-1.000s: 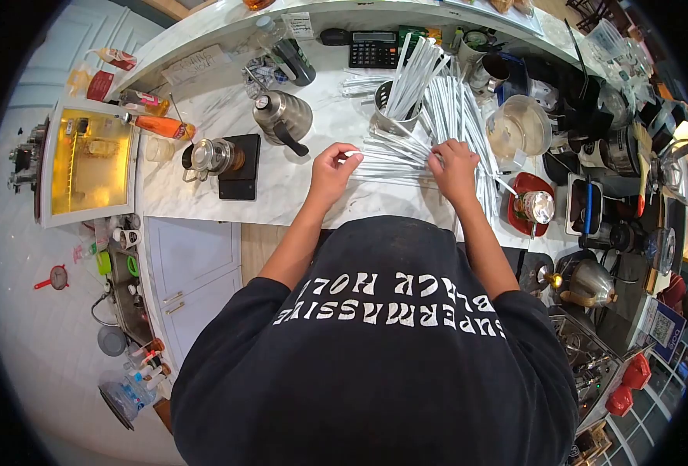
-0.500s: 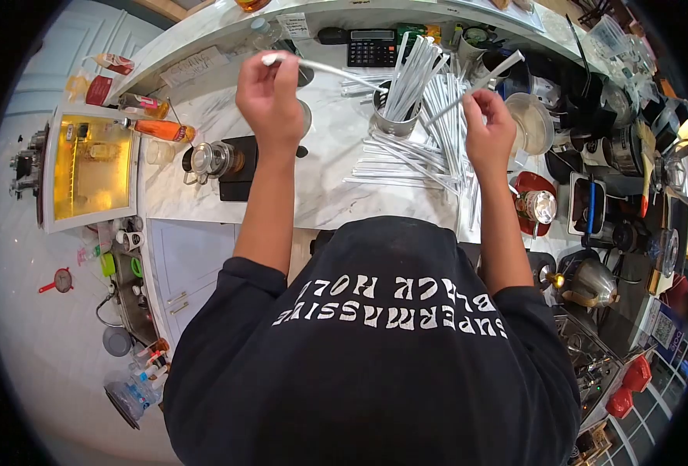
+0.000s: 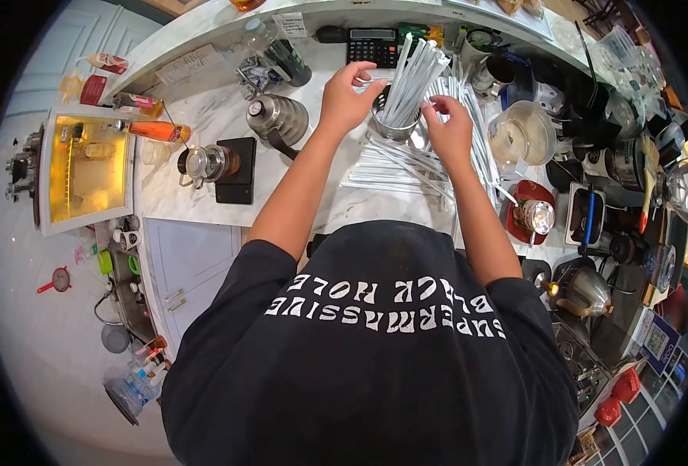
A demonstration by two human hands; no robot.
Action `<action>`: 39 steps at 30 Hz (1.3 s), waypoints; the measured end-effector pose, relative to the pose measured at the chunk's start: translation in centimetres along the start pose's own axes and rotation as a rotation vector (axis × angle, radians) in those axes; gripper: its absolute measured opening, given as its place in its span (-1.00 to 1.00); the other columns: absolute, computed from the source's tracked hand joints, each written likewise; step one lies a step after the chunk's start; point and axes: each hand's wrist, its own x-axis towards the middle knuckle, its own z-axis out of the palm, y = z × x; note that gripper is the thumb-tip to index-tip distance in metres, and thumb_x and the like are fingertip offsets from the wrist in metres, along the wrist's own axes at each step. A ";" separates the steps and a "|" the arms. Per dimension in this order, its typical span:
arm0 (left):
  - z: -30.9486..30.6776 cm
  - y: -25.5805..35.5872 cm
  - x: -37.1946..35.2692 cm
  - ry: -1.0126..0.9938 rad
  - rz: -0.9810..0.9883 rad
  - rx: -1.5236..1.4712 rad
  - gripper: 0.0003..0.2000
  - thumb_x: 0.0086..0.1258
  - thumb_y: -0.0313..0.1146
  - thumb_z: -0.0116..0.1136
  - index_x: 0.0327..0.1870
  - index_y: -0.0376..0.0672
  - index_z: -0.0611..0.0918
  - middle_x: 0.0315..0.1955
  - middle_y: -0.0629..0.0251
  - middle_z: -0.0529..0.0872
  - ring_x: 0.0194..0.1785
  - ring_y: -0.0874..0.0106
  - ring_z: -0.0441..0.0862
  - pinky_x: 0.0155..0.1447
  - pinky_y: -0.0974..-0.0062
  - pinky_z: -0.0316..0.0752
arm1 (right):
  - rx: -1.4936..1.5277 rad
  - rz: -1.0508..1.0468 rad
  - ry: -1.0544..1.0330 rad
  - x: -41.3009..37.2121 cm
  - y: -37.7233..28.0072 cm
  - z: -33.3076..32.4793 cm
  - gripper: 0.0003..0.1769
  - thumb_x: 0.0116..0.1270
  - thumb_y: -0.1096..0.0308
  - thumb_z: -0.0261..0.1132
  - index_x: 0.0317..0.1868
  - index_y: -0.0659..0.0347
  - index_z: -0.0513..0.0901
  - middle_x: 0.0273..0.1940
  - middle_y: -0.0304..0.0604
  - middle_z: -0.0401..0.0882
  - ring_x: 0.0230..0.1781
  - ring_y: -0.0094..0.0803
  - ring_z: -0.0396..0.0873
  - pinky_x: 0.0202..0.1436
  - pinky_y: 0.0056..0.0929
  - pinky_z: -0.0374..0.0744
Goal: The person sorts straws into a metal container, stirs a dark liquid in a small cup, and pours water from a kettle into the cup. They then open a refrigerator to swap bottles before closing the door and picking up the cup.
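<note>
A metal cup with a perforated wall [image 3: 395,129] holds an upright bundle of paper-wrapped straws [image 3: 412,81]. My left hand [image 3: 349,97] is at the cup's left side, thumb and fingers apart, fingertips close to the bundle. On the other side, my right hand [image 3: 450,132] has its thumb and forefinger slightly spread at the cup's right rim, near the straws. More wrapped straws [image 3: 398,167] lie in a loose pile in front of the cup, and others spread behind my right hand, which partly covers them.
Left of my left arm stand a gooseneck kettle [image 3: 278,120], a dark bottle [image 3: 282,58] and a glass pot [image 3: 206,165] by a black scale [image 3: 236,171]. A calculator [image 3: 371,48] sits behind the cup. To the right are a clear plastic tub [image 3: 522,136] and a red tray [image 3: 519,225].
Both hands have come inward to the cup. The wrapped straws they held, one in each hand, are no longer seen in their fingers. The kettle, formerly behind my left arm, now shows.
</note>
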 end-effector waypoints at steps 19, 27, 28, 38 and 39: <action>1.9 -1.8 1.9 -0.103 0.013 0.150 -0.71 0.26 -0.17 0.49 -0.08 -0.12 0.82 -0.28 0.16 0.80 -0.13 0.22 0.76 -0.03 0.30 0.62 | 0.068 0.210 -0.254 5.2 -1.1 0.8 -0.64 0.35 0.10 0.47 -0.20 0.31 0.76 -0.47 -0.13 0.70 -0.49 -0.37 0.58 -0.30 -0.32 0.54; -1.3 -2.4 -4.5 0.191 0.057 0.136 -0.69 0.30 -0.29 0.48 0.04 -0.14 0.75 -0.17 0.21 0.73 -0.09 0.30 0.67 0.07 0.36 0.57 | 0.071 0.145 -0.054 0.4 -0.8 -2.8 -0.61 0.32 0.14 0.51 -0.04 0.28 0.71 -0.47 -0.21 0.56 -0.47 -0.39 0.54 -0.30 -0.38 0.53; -1.4 -3.7 -6.2 0.230 0.030 0.142 -0.70 0.29 -0.34 0.47 0.02 -0.13 0.74 -0.18 0.20 0.71 -0.10 0.27 0.66 0.06 0.33 0.57 | 0.019 0.160 -0.093 -1.0 -0.8 -3.7 -0.64 0.32 0.16 0.51 -0.07 0.27 0.72 -0.46 -0.19 0.58 -0.46 -0.36 0.55 -0.32 -0.37 0.53; 0.2 -8.4 -16.4 -0.172 0.063 0.438 -0.76 0.21 -0.31 0.49 -0.08 0.02 0.81 -0.16 0.30 0.70 0.02 0.19 0.60 0.10 0.19 0.48 | -0.629 -0.223 -0.480 -10.5 2.0 -2.1 -0.89 0.31 0.24 0.38 -0.30 0.05 0.76 -0.26 -0.25 0.71 -0.11 -0.19 0.62 -0.05 0.05 0.39; 0.4 -8.3 -16.1 -0.175 0.061 0.457 -0.75 0.20 -0.30 0.49 -0.08 0.05 0.82 -0.16 0.32 0.69 0.03 0.19 0.59 0.09 0.18 0.46 | -0.668 -0.245 -0.491 -10.5 2.2 -2.0 -0.90 0.30 0.25 0.37 -0.32 0.05 0.75 -0.27 -0.25 0.71 -0.12 -0.19 0.63 -0.05 0.05 0.39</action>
